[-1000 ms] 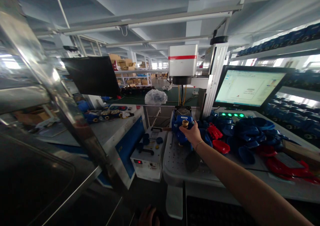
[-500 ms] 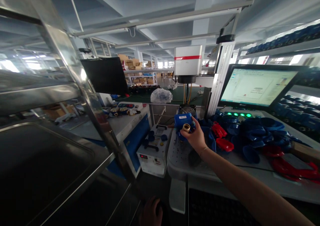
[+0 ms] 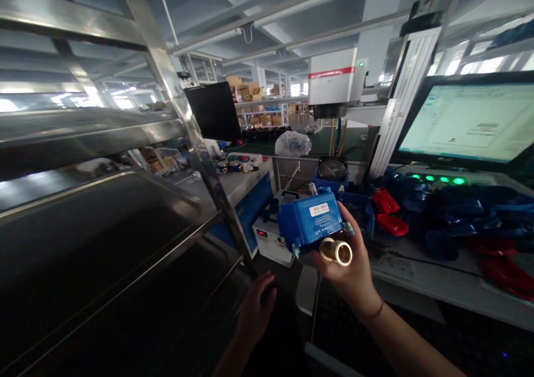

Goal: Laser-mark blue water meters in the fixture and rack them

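Note:
A blue water meter [image 3: 314, 221] with a white barcode label on its housing is in my right hand [image 3: 350, 266], lifted in front of the bench. Its brass threaded pipe end [image 3: 337, 252] points toward me, and my fingers wrap the meter's right side and underside. Lower down and to the left, my left hand [image 3: 259, 304] hangs with nothing in it, thumb and fingers apart. It is beside the dark metal rack and does not touch the meter.
A steel rack [image 3: 200, 154] with dark trays fills the left. On the right bench are blue parts [image 3: 442, 210], red parts [image 3: 392, 224], a monitor [image 3: 471, 121] and a white machine head [image 3: 332, 79] on a column. A white box unit [image 3: 273, 241] stands on the floor.
My right hand has brought the water meter away from beneath the machine head, closer to me. My left hand has risen and its fingers have spread. The view has shifted.

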### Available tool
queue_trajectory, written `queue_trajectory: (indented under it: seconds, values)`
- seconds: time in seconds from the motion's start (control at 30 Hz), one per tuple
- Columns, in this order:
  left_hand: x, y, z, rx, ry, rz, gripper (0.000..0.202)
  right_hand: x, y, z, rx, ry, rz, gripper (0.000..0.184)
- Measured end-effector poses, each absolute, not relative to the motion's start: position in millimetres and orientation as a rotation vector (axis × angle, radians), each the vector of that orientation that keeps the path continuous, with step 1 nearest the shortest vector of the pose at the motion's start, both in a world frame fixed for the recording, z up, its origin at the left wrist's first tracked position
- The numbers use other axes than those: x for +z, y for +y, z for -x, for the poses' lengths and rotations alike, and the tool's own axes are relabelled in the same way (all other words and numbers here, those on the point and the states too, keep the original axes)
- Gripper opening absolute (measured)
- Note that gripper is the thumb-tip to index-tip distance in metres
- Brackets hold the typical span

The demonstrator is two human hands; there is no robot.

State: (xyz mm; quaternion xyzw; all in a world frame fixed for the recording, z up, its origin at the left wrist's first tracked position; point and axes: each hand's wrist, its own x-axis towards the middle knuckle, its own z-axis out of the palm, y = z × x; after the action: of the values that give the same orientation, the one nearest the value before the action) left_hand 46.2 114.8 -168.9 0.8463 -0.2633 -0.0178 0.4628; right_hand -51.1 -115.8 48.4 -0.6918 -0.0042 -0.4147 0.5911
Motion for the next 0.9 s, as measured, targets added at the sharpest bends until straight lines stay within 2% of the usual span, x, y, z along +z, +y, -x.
queue_trajectory:
  seconds: [0.17, 0.3, 0.4, 0.5, 0.63, 0.73, 0.9]
  values:
    - [-39, 163, -25, 0.156, -0.705, -1.775, 0.046, 39, -86, 88, -0.823, -0.019, 1.576, 0.108]
    - [7, 185, -15, 0.043, -0.907, -1.631, 0.066, 28, -63, 106, -0.737, -0.045, 1.507, 0.110]
    - [13, 196, -3, -0.208, -0.909, -1.580, 0.086, 15, -43, 119, -0.632, -0.017, 1.432, 0.105]
    - [7, 214, 18, -0.444, -0.723, -1.525, 0.106, 2, -20, 137, -0.391, 0.030, 1.341, 0.088]
    - [-11, 251, 55, -0.609, -0.505, -1.521, 0.119, -20, 4, 147, -0.095, 0.003, 1.286, 0.071]
    - [-30, 278, 88, -0.476, -0.321, -1.539, 0.107, -37, 26, 140, 0.088, -0.070, 1.242, 0.064]
    - [-41, 316, 145, 0.006, 0.061, -1.496, 0.085, -41, 82, 133, 0.450, -0.001, 1.005, 0.049]
